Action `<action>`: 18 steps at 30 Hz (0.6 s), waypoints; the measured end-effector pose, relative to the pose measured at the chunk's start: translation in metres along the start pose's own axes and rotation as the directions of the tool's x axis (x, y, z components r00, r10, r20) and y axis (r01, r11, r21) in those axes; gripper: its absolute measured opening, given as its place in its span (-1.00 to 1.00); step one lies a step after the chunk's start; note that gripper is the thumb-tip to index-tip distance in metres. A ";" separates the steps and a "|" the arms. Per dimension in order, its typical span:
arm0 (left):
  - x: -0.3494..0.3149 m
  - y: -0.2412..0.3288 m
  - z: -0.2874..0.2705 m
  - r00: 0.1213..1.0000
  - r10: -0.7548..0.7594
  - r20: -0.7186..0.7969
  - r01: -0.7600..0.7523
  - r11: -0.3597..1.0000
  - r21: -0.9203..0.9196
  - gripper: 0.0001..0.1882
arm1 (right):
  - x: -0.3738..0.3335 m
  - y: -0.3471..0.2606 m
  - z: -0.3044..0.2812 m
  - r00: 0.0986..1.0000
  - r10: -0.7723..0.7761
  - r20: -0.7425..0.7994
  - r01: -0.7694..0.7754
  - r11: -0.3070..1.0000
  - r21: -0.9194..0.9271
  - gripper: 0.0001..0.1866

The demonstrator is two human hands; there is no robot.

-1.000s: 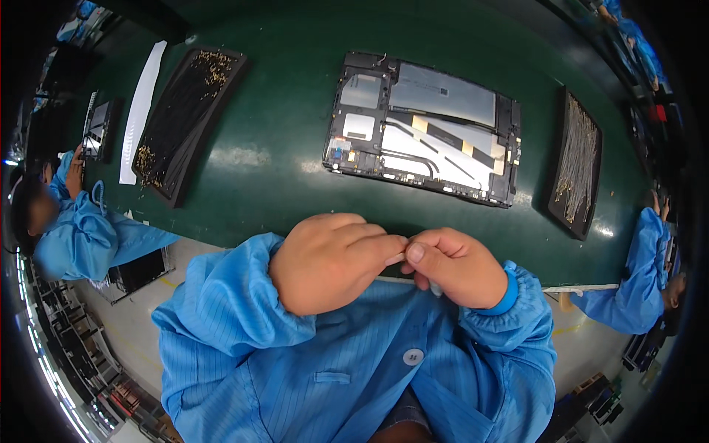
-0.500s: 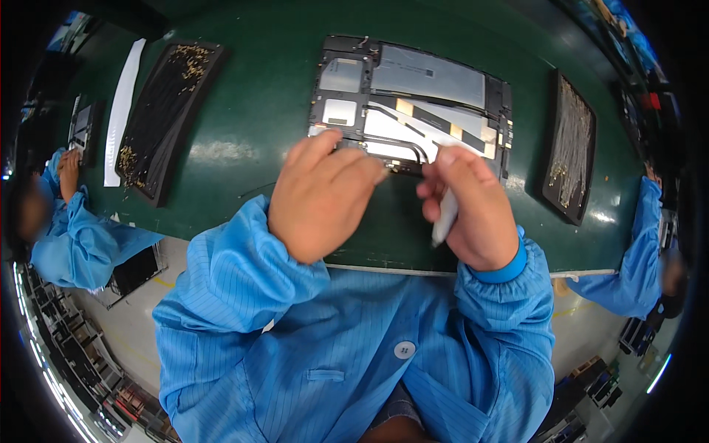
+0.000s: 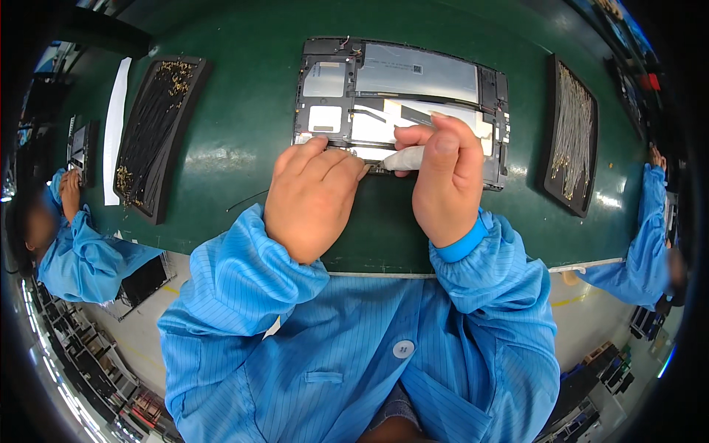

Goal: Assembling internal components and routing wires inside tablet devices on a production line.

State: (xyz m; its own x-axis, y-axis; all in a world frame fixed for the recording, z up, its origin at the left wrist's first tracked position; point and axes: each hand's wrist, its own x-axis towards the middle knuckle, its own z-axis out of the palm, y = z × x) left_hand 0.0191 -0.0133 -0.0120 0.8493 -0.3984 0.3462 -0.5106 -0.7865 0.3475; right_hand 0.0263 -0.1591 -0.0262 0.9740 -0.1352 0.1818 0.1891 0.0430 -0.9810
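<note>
An opened tablet-like device (image 3: pixel 413 70), with a black frame and silver-grey panels, lies on the green table before me. My left hand (image 3: pixel 314 196) is closed, palm down, its fingertips at the device's near edge. From under it a thin black cable (image 3: pixel 247 201) trails left onto the table; the fingers hide where they pinch it. My right hand (image 3: pixel 449 173) grips a white pen-shaped tool (image 3: pixel 405 158). The tool lies nearly level, its tip pointing left at the device's near edge, close to my left thumb.
Left of the device stands a black tray (image 3: pixel 166 140) of black cables with gold ends, beside a white strip (image 3: pixel 115 133). Another black tray (image 3: pixel 572 140) with grey cables stands on the right. Co-workers in blue sleeves (image 3: pixel 96 251) sit at both sides.
My right hand has turned and moved left, bringing the tool from a downward slant to nearly level, its tip at the device's edge. My left hand has stayed at that edge.
</note>
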 end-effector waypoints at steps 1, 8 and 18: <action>0.000 0.000 0.000 1.000 -0.001 -0.003 0.002 1.000 0.014 -0.79 | 0.000 0.003 -0.001 0.996 -0.082 0.018 0.083 0.995 -0.059 -0.70; -0.001 -0.001 -0.001 1.000 -0.011 0.015 0.011 1.000 0.007 -0.78 | 0.000 0.006 -0.003 0.978 -0.198 0.071 0.204 0.975 -0.092 -0.74; -0.005 -0.003 -0.003 1.000 -0.007 0.018 0.007 1.000 0.024 -0.83 | 0.014 -0.035 0.012 0.922 -0.116 0.370 0.287 0.846 -0.449 -0.81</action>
State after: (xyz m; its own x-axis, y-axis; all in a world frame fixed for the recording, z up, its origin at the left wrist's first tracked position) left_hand 0.0159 -0.0079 -0.0119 0.8552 -0.4013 0.3280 -0.5017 -0.8000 0.3292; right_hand 0.0348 -0.1504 0.0115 0.9221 0.2369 0.3061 0.3832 -0.4467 -0.8085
